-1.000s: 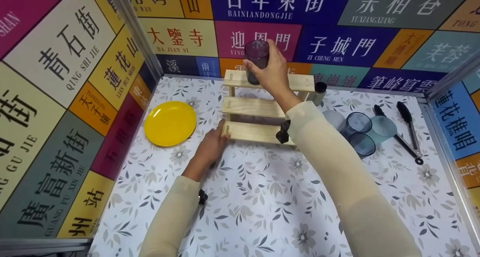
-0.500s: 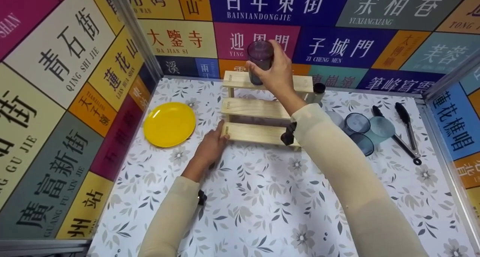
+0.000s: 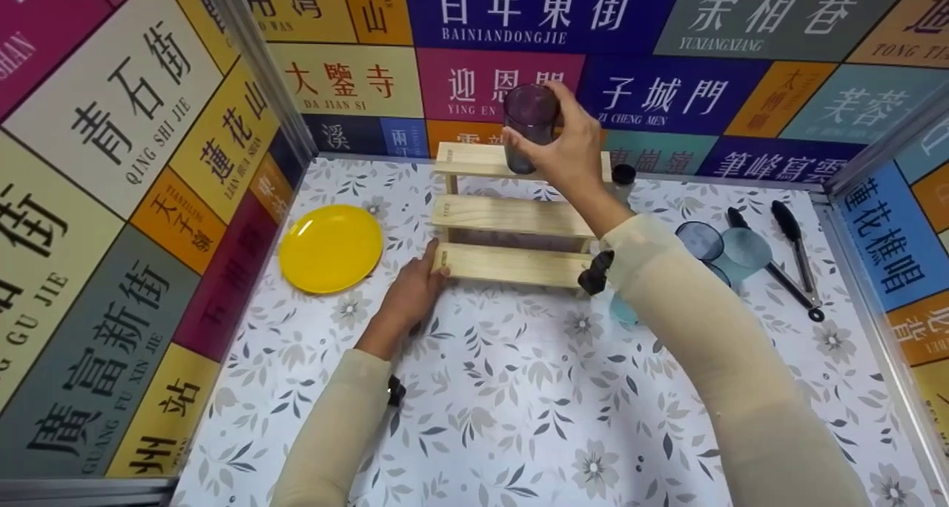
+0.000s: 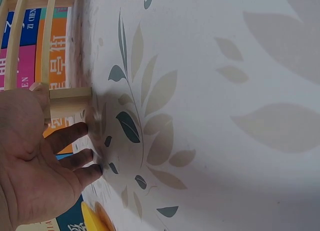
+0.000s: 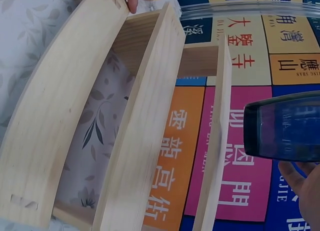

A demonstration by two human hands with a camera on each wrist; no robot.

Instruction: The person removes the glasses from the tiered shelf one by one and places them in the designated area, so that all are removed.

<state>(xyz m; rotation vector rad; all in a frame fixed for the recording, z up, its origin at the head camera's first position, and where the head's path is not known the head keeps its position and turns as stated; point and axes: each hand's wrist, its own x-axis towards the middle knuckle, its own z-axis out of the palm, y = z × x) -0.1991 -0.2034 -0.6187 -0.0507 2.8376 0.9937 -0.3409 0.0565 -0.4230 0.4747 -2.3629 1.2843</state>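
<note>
My right hand grips a dark purple drinking glass upright, thumb and fingers on its sides. In the right wrist view the base of the glass is apart from the top shelf of a three-tier wooden rack. At the rack's front left corner, my left hand holds the end of the lowest tier between thumb and index finger. The left wrist view shows the other fingers spread, close to the tablecloth. Several bluish glasses stand right of the rack, partly behind my right sleeve.
A yellow plate lies left of the rack. Black-tipped tongs lie at the far right. Behind the rack's right end stands a black-capped bottle. Printed panels wall the table's back and sides.
My right hand has carried the purple glass to the right along the top tier. The left hand stays at the rack's corner. Another pale teal glass now shows beside my right sleeve.
</note>
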